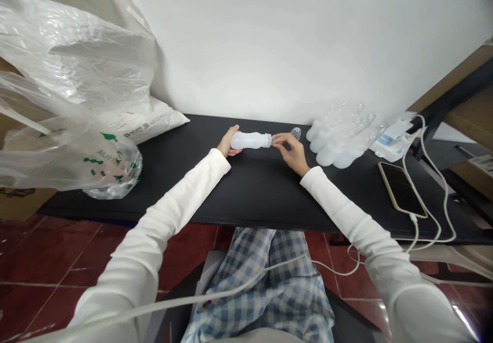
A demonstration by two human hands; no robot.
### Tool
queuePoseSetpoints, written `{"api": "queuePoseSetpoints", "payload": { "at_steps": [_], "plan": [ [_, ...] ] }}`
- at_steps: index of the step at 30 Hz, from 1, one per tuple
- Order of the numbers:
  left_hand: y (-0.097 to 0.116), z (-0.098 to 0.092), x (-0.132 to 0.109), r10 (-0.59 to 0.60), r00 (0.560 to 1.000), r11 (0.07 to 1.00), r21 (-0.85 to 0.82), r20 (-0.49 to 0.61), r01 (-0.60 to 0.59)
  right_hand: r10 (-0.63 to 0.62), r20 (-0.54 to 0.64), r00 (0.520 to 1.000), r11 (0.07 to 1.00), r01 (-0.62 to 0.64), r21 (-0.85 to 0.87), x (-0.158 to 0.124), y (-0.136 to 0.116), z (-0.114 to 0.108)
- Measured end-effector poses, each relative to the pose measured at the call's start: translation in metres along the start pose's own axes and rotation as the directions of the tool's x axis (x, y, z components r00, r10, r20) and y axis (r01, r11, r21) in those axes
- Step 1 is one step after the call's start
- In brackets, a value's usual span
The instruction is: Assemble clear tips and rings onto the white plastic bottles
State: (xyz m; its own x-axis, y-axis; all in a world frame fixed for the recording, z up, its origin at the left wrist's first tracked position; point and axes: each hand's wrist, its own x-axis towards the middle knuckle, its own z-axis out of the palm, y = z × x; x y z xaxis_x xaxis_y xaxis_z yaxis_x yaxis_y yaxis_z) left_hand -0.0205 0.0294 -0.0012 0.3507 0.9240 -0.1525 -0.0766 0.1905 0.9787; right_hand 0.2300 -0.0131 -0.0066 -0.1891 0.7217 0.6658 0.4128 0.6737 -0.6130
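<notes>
A translucent white plastic bottle (249, 140) lies sideways in the air just over the black table. My left hand (228, 141) wraps round its base end, with the neck pointing right. At the neck, the fingers of my right hand (291, 150) pinch a small clear tip (272, 140); its exact kind is too small to make out. A clear domed cap (296, 133) shows just behind my right hand. Further right stands a tight group of several similar white bottles (339, 143) with clear domed tops.
Plastic bags (108, 143) fill the left end of the black table (215, 194). At the right are a phone (402, 189) on a charging cable and a white power strip (393, 140). A white cable (231, 292) crosses over my lap. A white wall stands behind.
</notes>
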Motion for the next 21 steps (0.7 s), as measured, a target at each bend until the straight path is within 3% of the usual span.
{"api": "queuePoseSetpoints", "payload": {
  "at_steps": [3,8,12,16,21],
  "plan": [
    [0.001,-0.007,0.003,-0.093,0.99,0.996,0.005,0.107,0.093,-0.032,0.02,0.999,0.997,0.033,-0.066,-0.001,-0.001,-0.003],
    [0.005,-0.014,0.005,-0.17,0.95,0.985,0.033,0.263,0.168,-0.136,0.21,0.968,0.979,0.164,-0.119,0.0,0.001,-0.011],
    [0.005,-0.006,-0.001,-0.061,0.978,0.998,0.008,0.198,0.061,-0.097,0.11,0.989,0.991,0.106,-0.078,0.002,0.002,-0.01],
    [0.003,0.005,-0.008,0.086,0.992,0.994,0.054,0.087,-0.091,0.089,0.021,0.996,0.996,-0.089,0.022,0.002,0.004,-0.005],
    [-0.002,0.006,-0.007,0.27,0.961,0.955,0.11,0.058,-0.275,0.23,0.066,0.971,0.97,-0.234,0.06,-0.001,0.009,0.003]
  ]
}}
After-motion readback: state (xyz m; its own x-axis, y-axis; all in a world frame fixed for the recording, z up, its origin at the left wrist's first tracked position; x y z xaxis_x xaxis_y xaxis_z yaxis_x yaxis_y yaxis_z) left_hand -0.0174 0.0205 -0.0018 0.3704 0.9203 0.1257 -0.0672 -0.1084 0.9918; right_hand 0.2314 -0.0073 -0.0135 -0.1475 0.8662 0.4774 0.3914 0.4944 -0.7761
